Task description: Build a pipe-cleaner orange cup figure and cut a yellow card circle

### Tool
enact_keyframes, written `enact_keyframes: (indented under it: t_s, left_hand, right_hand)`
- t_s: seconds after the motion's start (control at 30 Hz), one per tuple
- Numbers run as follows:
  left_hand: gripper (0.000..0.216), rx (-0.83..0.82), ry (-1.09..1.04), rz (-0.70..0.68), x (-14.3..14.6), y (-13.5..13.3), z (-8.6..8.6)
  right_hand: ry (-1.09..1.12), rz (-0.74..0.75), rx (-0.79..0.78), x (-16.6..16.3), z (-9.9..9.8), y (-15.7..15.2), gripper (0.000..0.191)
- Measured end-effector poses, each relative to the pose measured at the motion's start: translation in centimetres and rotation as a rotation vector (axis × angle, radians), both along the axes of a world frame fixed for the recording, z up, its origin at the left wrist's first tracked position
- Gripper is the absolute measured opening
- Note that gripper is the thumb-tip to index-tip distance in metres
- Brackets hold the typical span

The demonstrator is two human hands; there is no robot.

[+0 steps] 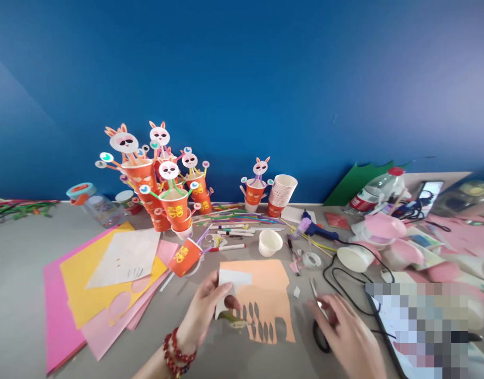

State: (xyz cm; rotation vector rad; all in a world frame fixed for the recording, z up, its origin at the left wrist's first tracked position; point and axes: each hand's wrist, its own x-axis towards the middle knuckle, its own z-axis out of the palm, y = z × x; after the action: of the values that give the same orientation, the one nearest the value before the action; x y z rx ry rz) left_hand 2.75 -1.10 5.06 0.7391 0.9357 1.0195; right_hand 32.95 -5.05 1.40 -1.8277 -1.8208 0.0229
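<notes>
My left hand (205, 301) pinches a small white piece of paper (242, 277) together with a peach-coloured sheet (270, 287), thumb on top. Leaf-shaped holes and a larger rounded cutout run along the sheet's lower edge. Something greenish, too blurred to name, shows beneath the left fingers. On the right, my right hand (350, 331) has its fingers closed around a pair of scissors (315, 290), low over the grey table. The blades point away from me, and one black handle loop shows beside the hand. A red beaded bracelet circles my left wrist.
Orange cups with rabbit figures (174, 208) stand at back left. Nearer are coloured sheets (73, 287) and a tipped cup (185, 257). Markers (236, 232), a white cup (270, 243) and stacked cups (282, 195) lie beyond my hands. A glue gun (318, 230) trails its cord at right.
</notes>
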Motion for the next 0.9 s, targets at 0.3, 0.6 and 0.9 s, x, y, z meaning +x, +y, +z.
enact_keyframes:
  t_s: [0.3, 0.6, 0.9]
  left_hand:
    - [0.022, 0.074, 0.045, -0.019, 0.7, 0.3, 0.6]
    - [0.024, 0.095, 0.053, -0.027, 0.5, 0.3, 0.6]
    - [0.023, 0.125, 0.081, -0.071, 0.3, 0.5, 0.5]
  right_hand:
    - [0.039, -0.103, -0.237, 2.0, -2.0, -3.4, 0.036]
    - [0.024, -0.124, -0.470, 2.5, -0.7, -3.9, 0.027]
    - [0.077, -0.116, -0.583, 3.4, -1.1, -3.9, 0.027]
